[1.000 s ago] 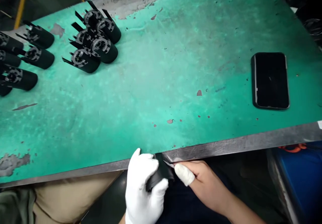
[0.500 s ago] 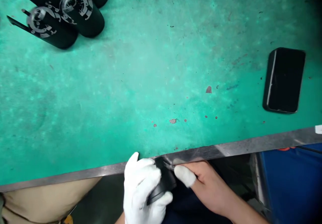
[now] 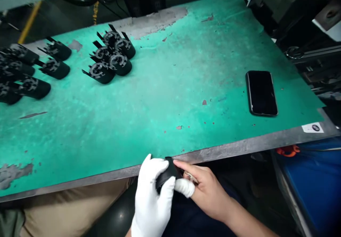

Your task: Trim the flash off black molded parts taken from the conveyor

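Note:
My left hand (image 3: 153, 194), in a white glove, is wrapped round a small black plastic part (image 3: 166, 174) just below the near edge of the green table (image 3: 165, 98). My bare right hand (image 3: 204, 190), with a white wrap on the thumb, pinches a small thin tool (image 3: 189, 175) against the same part. Both hands sit over my lap, touching each other at the part.
Several black cylindrical parts (image 3: 112, 57) lie in a cluster at the far left of the table, with more (image 3: 23, 73) at the left edge. A black phone (image 3: 261, 92) lies at the right. A blue bin (image 3: 317, 183) stands below the table's right end.
The view has pulled back and up, showing more of the table. My right thumb has slid under the part and my forefinger now lies over it; the left hand keeps its grip.

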A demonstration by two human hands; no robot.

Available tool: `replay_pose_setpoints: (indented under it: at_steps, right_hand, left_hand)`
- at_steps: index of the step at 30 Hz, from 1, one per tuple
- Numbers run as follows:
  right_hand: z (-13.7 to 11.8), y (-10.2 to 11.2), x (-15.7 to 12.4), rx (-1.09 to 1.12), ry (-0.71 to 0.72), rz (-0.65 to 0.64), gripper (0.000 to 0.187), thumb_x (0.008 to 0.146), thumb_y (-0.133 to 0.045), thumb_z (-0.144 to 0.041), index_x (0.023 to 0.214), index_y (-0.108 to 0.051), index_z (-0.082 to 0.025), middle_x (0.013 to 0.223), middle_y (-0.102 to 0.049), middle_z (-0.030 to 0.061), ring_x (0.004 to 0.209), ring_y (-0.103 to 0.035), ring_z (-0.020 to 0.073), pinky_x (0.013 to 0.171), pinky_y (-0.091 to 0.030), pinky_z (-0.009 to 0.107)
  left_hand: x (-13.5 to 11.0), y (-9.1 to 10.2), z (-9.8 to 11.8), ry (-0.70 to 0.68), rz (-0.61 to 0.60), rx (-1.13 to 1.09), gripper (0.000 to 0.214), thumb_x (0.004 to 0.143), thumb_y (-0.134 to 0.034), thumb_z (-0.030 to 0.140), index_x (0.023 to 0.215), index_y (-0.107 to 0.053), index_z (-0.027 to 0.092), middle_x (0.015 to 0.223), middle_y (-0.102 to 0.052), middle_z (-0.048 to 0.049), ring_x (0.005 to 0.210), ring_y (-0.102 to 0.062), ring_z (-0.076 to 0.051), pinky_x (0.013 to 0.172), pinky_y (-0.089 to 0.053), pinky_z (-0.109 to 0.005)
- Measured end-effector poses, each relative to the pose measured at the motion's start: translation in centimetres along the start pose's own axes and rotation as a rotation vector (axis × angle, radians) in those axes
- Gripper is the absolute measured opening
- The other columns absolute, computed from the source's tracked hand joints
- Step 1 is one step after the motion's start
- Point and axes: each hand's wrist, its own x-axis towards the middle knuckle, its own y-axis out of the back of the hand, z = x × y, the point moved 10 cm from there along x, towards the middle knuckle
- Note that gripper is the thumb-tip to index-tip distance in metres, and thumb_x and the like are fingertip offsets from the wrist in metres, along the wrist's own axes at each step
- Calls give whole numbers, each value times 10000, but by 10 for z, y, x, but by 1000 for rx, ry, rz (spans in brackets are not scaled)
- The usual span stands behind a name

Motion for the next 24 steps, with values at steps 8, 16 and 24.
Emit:
replay_pose_setpoints:
  at_steps: [8,16,24]
  right_hand:
    - [-14,-15,6,294,-57,-16,351,947,-601,-457,1199,-707,-236,906,-676,42,918,-634,198,903,-485,320]
    - [16,-58,-1,620,-290,-100,351,936,-583,-544,939,-559,-194,604,-414,-75,502,-313,71,472,-254,220]
    - [24,-19,-20,369,-242,-41,416,1016,-415,-530,1022,-672,-202,821,-599,22,765,-519,157,731,-438,294]
  left_hand:
    - [-7,21,-20,311,-212,-602,863,810,-646,669,1522,-345,286,1559,-407,-151,1402,-436,-398,1100,-484,-536]
    - [3,23,4,212,-75,-321,657,828,-730,503,1406,-482,312,1357,-596,-130,1216,-631,-325,957,-596,-444]
    - [8,6,27,19,92,426,496,776,-786,235,1246,-627,246,1229,-520,-120,1191,-537,-317,1018,-490,-546]
